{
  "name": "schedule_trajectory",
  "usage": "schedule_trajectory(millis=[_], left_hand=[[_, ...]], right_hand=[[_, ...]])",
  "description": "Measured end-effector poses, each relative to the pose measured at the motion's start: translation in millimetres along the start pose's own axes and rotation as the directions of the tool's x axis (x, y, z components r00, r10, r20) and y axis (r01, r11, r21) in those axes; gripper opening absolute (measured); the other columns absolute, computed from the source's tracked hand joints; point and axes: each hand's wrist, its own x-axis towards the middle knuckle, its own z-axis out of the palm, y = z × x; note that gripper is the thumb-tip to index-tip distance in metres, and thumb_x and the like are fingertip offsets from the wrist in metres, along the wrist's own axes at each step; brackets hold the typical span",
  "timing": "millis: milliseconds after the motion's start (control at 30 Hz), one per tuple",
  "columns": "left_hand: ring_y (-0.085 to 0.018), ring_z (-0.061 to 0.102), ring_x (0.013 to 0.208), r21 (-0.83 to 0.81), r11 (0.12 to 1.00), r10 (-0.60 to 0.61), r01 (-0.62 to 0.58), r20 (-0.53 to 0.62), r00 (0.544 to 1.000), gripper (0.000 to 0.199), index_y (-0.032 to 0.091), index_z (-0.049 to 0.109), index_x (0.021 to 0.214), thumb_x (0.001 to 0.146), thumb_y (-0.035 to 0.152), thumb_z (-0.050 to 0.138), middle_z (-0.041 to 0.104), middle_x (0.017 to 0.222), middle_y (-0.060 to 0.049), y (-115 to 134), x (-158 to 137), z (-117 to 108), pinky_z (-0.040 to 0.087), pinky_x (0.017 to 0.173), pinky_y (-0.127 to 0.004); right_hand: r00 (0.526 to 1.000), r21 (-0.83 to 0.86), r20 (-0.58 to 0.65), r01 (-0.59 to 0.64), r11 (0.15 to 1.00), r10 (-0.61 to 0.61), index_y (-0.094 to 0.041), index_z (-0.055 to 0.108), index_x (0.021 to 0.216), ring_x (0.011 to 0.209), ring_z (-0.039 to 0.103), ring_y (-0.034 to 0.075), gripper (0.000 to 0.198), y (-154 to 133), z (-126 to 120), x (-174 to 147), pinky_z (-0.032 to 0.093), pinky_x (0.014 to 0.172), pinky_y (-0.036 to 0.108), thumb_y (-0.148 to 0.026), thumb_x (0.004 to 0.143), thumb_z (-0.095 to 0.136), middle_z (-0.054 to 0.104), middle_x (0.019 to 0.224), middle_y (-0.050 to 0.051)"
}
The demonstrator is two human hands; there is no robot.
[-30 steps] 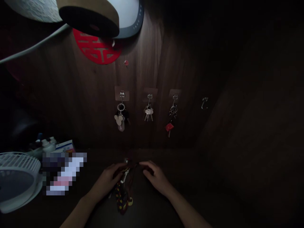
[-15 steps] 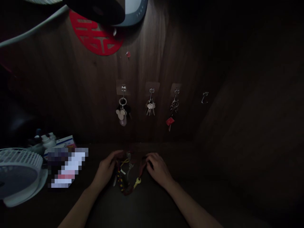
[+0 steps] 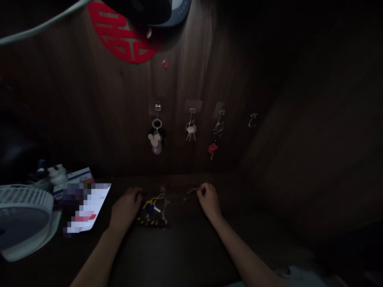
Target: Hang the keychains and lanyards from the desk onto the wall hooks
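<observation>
My right hand (image 3: 208,201) is closed, its thumb and fingertips pinching a thin brownish-red key strap (image 3: 194,190). The strap's far end is blurred and dark. My left hand (image 3: 127,209) lies on the tabletop with its fingers loosely bent and a gap beside the thumb, and I see nothing in it. Just right of it is a small pile of keys (image 3: 156,208), with a yellow cord (image 3: 157,198) and a dark braided cord with yellow and red spots (image 3: 149,222). A metal chain (image 3: 165,211) runs down the pile's right side.
On the wall hang a key bunch with a mouse-head charm (image 3: 154,139), a plain key bunch (image 3: 190,130) and keys with a red tag (image 3: 212,148). A bare hook (image 3: 253,119) is farther right. At left stand a white fan (image 3: 25,199), a lit phone screen (image 3: 95,207) and small bottles (image 3: 56,174).
My right hand has moved right, drawing the brownish-red strap away from the pile. My left hand has shifted slightly left, and the braided cord now lies flatter. The view has shifted a little.
</observation>
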Motion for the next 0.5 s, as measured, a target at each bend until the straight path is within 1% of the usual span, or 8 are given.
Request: schedule_trajectory(millis=[100,167,233,300,333,400,467,500], left_hand=[[-0.031,0.058,0.100,0.029,0.998,0.063,-0.062,-0.004,0.998,0.026,0.019,0.066,0.097,0.083,0.023,0.044,0.067,0.105,-0.011,3.2,1.4,-2.8,0.042,0.086,-0.045],[-0.030,0.056,0.104,0.012,0.991,0.135,-0.135,0.017,0.991,0.026,0.019,0.066,0.098,0.084,0.023,0.045,0.066,0.107,-0.010,8.0,1.5,-1.0,0.039,0.090,-0.045],[-0.026,0.057,0.102,-0.043,0.972,0.234,-0.231,0.078,0.969,0.025,0.021,0.066,0.098,0.086,0.023,0.043,0.068,0.106,-0.007,13.6,-0.2,2.7,0.038,0.090,-0.041],[-0.022,0.060,0.095,-0.110,0.941,0.335,-0.320,0.158,0.929,0.022,0.025,0.067,0.094,0.087,0.027,0.046,0.071,0.098,-0.003,18.0,-3.9,6.5,0.040,0.087,-0.035],[-0.021,0.060,0.092,-0.137,0.925,0.375,-0.353,0.198,0.906,0.019,0.026,0.068,0.090,0.085,0.032,0.051,0.071,0.093,-0.001,19.2,-6.2,7.9,0.040,0.085,-0.034],[-0.023,0.060,0.090,-0.166,0.905,0.424,-0.392,0.277,0.862,0.016,0.028,0.069,0.084,0.074,0.040,0.065,0.071,0.090,0.001,19.2,-10.5,9.1,0.040,0.082,-0.033],[-0.026,0.057,0.094,-0.173,0.902,0.432,-0.396,0.338,0.836,0.026,0.027,0.068,0.082,0.061,0.040,0.075,0.068,0.095,0.000,17.1,-13.4,8.1,0.039,0.082,-0.035],[-0.027,0.055,0.096,-0.175,0.904,0.428,-0.390,0.358,0.830,0.026,0.026,0.067,0.082,0.060,0.037,0.077,0.067,0.098,-0.001,15.9,-14.0,6.9,0.038,0.082,-0.036]], right_hand=[[0.999,0.020,-0.030,-0.024,1.000,0.024,-0.022,0.048,0.073,0.080,0.051,0.023,0.005,2.1,1.1,0.6,0.040,0.074,0.033,-0.021,0.077,0.046,0.055,0.078,0.005],[0.999,0.039,-0.045,-0.029,0.999,0.031,-0.022,0.049,0.073,0.082,0.052,0.023,0.004,2.6,2.1,0.4,0.041,0.075,0.034,-0.020,0.076,0.047,0.056,0.079,0.005],[0.997,0.061,-0.064,-0.039,0.997,0.043,-0.022,0.050,0.074,0.082,0.053,0.023,0.004,3.1,2.7,0.2,0.042,0.076,0.034,-0.020,0.076,0.047,0.057,0.080,0.005],[0.994,0.085,-0.087,-0.053,0.995,0.061,-0.021,0.052,0.077,0.083,0.054,0.024,0.005,4.2,3.2,0.1,0.042,0.076,0.035,-0.021,0.075,0.047,0.058,0.081,0.006],[0.993,0.098,-0.099,-0.062,0.993,0.072,-0.021,0.053,0.079,0.084,0.054,0.024,0.007,5.1,3.5,0.2,0.043,0.076,0.035,-0.021,0.074,0.047,0.058,0.082,0.007],[0.988,0.121,-0.121,-0.080,0.989,0.095,-0.020,0.055,0.082,0.085,0.055,0.025,0.011,7.5,4.5,0.5,0.044,0.075,0.036,-0.021,0.074,0.047,0.059,0.085,0.008],[0.984,0.143,-0.136,-0.093,0.985,0.112,-0.020,0.056,0.083,0.085,0.056,0.025,0.013,10.4,6.2,0.9,0.045,0.074,0.037,-0.021,0.074,0.046,0.059,0.086,0.009],[0.983,0.152,-0.140,-0.095,0.984,0.117,-0.020,0.056,0.082,0.085,0.056,0.025,0.013,11.8,6.9,1.1,0.046,0.074,0.036,-0.021,0.074,0.046,0.060,0.086,0.009]])
